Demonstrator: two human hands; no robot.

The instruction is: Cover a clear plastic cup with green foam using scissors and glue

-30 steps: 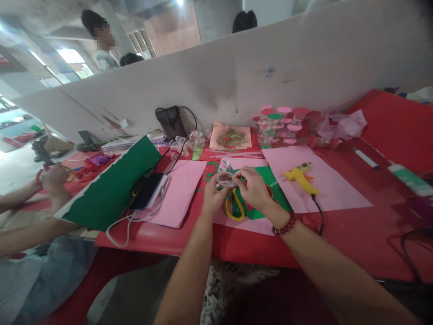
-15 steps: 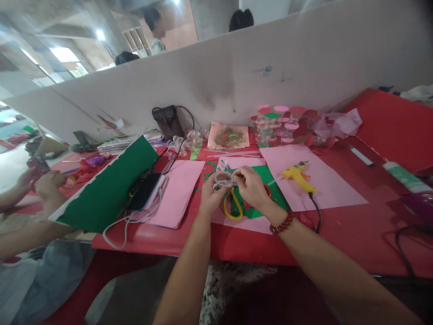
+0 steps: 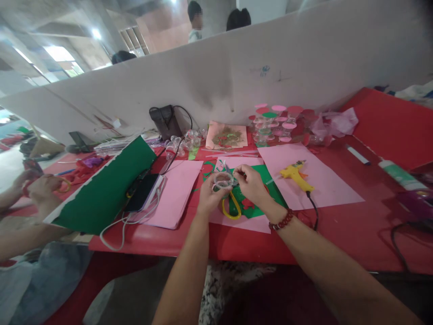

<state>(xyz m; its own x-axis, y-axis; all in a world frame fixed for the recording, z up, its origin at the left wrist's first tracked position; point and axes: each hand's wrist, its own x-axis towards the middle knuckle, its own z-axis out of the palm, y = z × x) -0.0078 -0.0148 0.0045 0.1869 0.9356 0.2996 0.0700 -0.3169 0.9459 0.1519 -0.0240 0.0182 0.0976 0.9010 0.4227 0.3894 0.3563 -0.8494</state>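
Note:
My left hand (image 3: 207, 197) grips a small clear plastic cup (image 3: 223, 181) from below, held just above the red table (image 3: 338, 230). Pinching at the cup's rim from the right is my right hand (image 3: 252, 185), its fingers closed; a bead bracelet (image 3: 282, 221) sits on that wrist. Under both hands lie yellow-handled scissors (image 3: 231, 208) on a green paper sheet (image 3: 257, 194) with red cut-outs.
A yellow glue gun (image 3: 297, 174) with a black cord rests on pink paper (image 3: 304, 176) to the right. Left lie a phone (image 3: 144, 192), a white cable, pink sheets and a green board (image 3: 108, 187). Lidded clear cups (image 3: 277, 122) stand at the back. Another person's hands (image 3: 40, 187) work at far left.
My hands keep holding the cup and have shifted only slightly. The person at far left has drawn their hands a little leftward. Someone beyond the partition has walked right.

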